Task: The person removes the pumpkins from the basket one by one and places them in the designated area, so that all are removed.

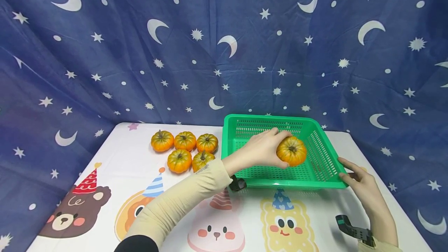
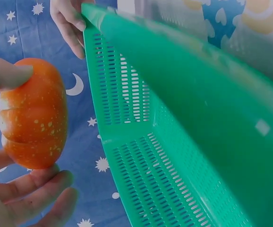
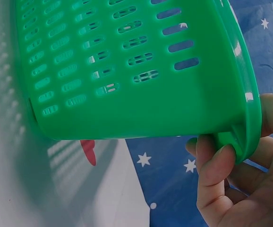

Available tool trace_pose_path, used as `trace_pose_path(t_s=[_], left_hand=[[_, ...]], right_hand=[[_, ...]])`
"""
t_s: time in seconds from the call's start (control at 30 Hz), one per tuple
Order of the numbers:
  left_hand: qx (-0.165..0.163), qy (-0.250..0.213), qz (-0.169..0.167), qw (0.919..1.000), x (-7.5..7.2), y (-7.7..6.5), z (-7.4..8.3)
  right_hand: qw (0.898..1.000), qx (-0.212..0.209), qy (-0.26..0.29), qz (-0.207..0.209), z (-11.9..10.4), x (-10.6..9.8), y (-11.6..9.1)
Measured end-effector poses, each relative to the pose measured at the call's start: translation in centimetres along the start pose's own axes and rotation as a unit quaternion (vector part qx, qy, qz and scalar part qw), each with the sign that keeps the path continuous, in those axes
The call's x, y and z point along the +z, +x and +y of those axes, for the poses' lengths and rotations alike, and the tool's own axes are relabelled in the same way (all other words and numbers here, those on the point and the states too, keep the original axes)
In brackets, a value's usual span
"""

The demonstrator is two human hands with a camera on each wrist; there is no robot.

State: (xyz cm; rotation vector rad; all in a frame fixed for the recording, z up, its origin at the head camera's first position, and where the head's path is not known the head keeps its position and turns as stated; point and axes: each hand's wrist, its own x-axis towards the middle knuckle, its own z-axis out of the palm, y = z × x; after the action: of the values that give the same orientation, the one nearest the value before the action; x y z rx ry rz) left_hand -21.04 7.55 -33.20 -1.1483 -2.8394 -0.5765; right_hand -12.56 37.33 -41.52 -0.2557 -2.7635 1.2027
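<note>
A small orange pumpkin (image 1: 291,151) is pinched between the thumb and fingers of my left hand (image 1: 263,149), above the green plastic basket (image 1: 273,184). In the left wrist view the pumpkin (image 2: 35,113) hangs beside the basket's slotted wall (image 2: 122,90), apart from it. My right hand (image 1: 364,186) grips the basket's right rim near the front corner. The right wrist view has the fingers of that hand (image 3: 250,179) curled around the rim (image 3: 250,118). What I can see of the basket's floor holds no pumpkin; my left arm covers part of it.
Several orange pumpkins (image 1: 179,161) sit in two rows left of the basket, the nearest partly behind my left sleeve. The white tablecloth (image 1: 140,166) carries cartoon prints. A blue curtain (image 1: 196,49) with moons and stars stands behind the table.
</note>
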Motion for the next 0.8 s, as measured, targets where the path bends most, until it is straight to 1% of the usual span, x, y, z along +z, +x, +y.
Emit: trace_pose_path(t_s=[0.33,0.57,0.8], left_hand=[[0.006,-0.008,0.019,0.9998,-0.2,-2.3,-0.3],[-0.009,-0.008,0.025,0.9996,-0.2,-3.9,-0.8],[-0.023,-0.006,0.031,0.9992,-0.2,-5.5,-1.6]], right_hand=[[1.0,0.006,0.0,0.002,-0.2,0.0,-0.1],[1.0,0.004,-0.001,0.003,-0.2,0.0,-0.1],[1.0,0.0,-0.001,0.002,-0.1,0.0,-0.1]])
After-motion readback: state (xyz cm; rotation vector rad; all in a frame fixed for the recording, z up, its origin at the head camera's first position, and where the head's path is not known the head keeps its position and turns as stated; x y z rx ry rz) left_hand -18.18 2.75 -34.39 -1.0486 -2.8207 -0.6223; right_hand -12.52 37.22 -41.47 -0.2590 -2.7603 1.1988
